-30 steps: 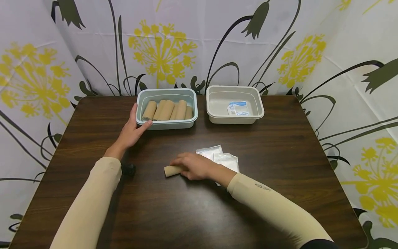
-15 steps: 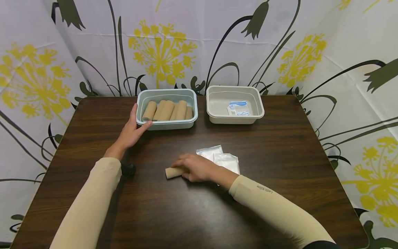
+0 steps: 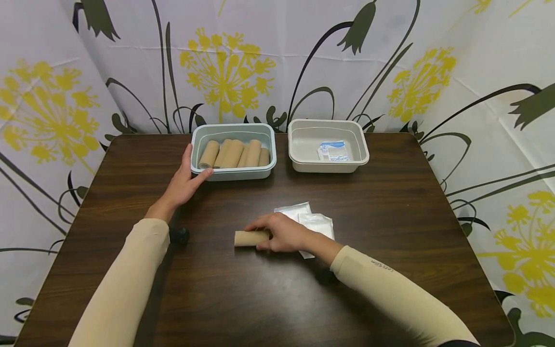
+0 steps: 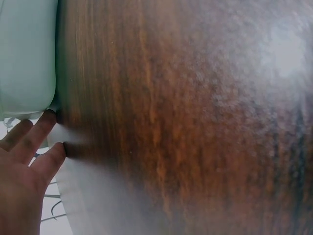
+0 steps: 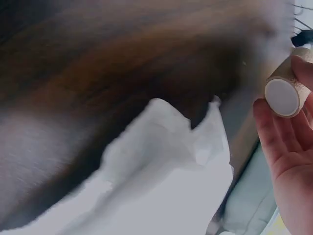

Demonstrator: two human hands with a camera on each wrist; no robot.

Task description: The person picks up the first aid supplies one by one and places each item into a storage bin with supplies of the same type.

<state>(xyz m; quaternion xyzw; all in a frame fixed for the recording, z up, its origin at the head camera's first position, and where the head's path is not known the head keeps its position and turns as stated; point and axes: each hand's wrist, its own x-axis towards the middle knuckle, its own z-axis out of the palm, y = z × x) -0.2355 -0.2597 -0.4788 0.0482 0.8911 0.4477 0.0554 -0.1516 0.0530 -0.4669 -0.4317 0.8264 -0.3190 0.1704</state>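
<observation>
My right hand (image 3: 286, 233) grips a short cardboard tube (image 3: 249, 238), which lies sideways low over the middle of the table. In the right wrist view the thumb and fingers curl round the tube (image 5: 282, 93), its pale round end facing the camera. Behind that hand, partly covered by the wrist, are flat white packets (image 3: 316, 224). My left hand (image 3: 179, 188) rests at the near left corner of a light blue bin (image 3: 240, 174), fingers along its side and thumb at the front rim. Several cardboard tubes (image 3: 231, 154) lie inside this bin.
To the right of the blue bin stands an off-white bin (image 3: 325, 167) with flat packets (image 3: 334, 151) in it, one printed in blue. A small black object (image 3: 179, 236) lies beside the left forearm. A floral curtain (image 3: 277, 62) hangs behind the brown table (image 3: 243, 299).
My right hand and the cardboard tube have shifted slightly right, and the tube has turned more level across the view. The left hand and both bins have stayed put.
</observation>
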